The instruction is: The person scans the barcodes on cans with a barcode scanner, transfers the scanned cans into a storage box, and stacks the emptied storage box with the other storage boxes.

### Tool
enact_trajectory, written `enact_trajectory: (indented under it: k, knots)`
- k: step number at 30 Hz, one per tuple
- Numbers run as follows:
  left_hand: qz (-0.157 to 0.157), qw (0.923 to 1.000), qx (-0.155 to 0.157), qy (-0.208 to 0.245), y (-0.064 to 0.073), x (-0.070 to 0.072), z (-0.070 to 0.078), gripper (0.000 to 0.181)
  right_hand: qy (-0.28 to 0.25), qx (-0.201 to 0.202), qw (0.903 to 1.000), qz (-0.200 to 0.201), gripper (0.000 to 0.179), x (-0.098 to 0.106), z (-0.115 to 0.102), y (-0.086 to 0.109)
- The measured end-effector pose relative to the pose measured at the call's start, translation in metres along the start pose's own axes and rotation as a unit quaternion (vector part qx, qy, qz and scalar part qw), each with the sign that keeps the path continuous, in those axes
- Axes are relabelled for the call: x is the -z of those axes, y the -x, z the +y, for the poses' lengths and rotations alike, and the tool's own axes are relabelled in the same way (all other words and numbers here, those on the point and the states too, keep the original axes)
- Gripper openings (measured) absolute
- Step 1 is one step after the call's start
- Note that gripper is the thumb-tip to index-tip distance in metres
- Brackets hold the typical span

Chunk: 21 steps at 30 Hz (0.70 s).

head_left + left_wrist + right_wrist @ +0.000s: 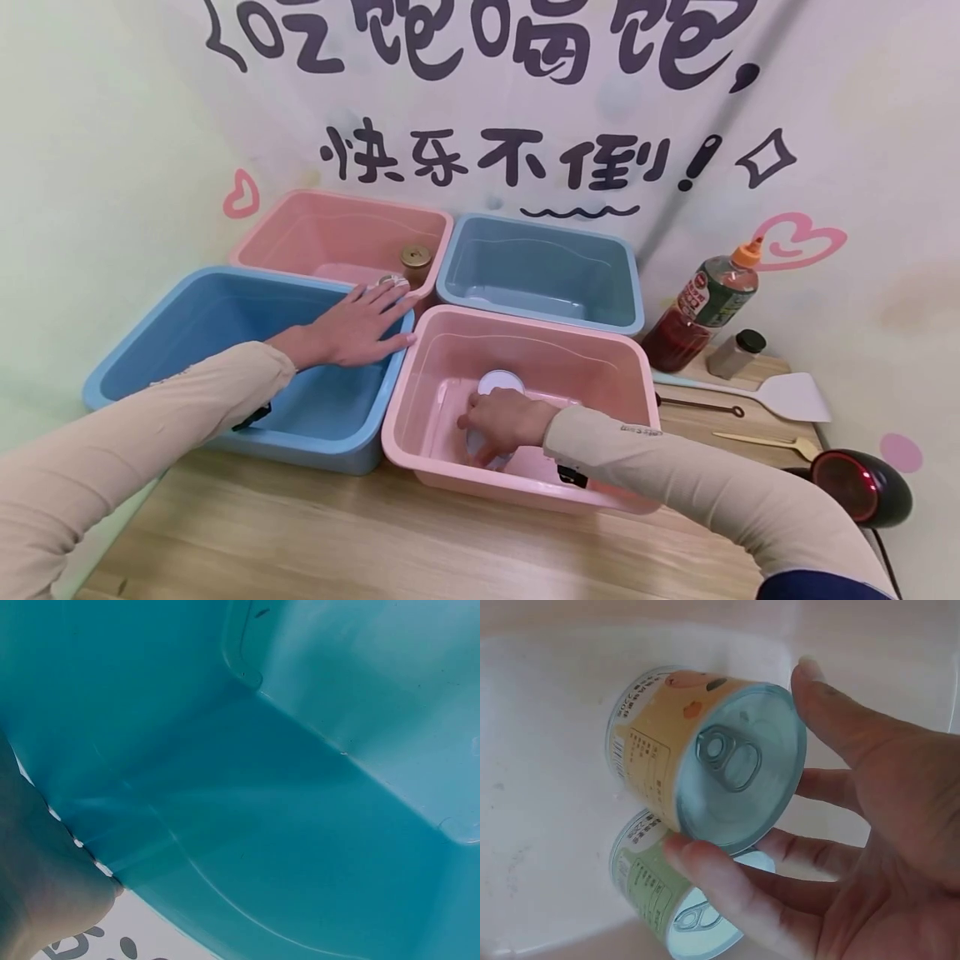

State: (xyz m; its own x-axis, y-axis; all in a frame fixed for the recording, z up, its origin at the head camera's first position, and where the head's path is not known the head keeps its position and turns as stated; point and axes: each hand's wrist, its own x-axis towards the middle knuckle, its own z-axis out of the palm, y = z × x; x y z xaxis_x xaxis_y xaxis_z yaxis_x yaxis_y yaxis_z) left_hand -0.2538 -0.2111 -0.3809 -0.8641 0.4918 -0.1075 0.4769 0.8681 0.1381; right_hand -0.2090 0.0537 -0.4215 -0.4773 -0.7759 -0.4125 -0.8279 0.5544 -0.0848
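My right hand reaches down into the front right pink bin. In the right wrist view its thumb and fingers are around an orange-labelled pull-tab can, thumb by the rim and a fingertip at the opposite edge. A green-labelled can stands right beside it, partly covered by fingers. My left hand rests over the right rim of the blue bin, fingers straight and spread, holding nothing. Its fingertips overlap a can in the back left pink bin. A gold-topped can stands there too.
A grey-blue bin stands at the back right. To its right are a red sauce bottle, a black-lidded jar, a white spatula, a thin brown rod, a gold utensil and a black device glowing red.
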Motion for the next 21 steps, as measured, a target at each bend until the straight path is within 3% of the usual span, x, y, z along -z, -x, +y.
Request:
enact_trajectory:
  k: [7,13,21]
  knots:
    - [0.001,1.0000,-0.001,0.001,0.000,-0.001,-0.001,0.075,-0.005,-0.005,0.9997,-0.023,0.044,-0.001,-0.005,-0.001]
    - [0.000,1.0000,0.001,-0.003,0.000,0.000,-0.001,0.074,-0.012,-0.001,0.9999,-0.011,0.036,-0.003,-0.005,-0.005]
    - [0.004,1.0000,0.000,-0.001,0.000,0.001,0.002,0.074,0.021,-0.001,0.9997,0.011,0.046,0.003,-0.012,-0.018]
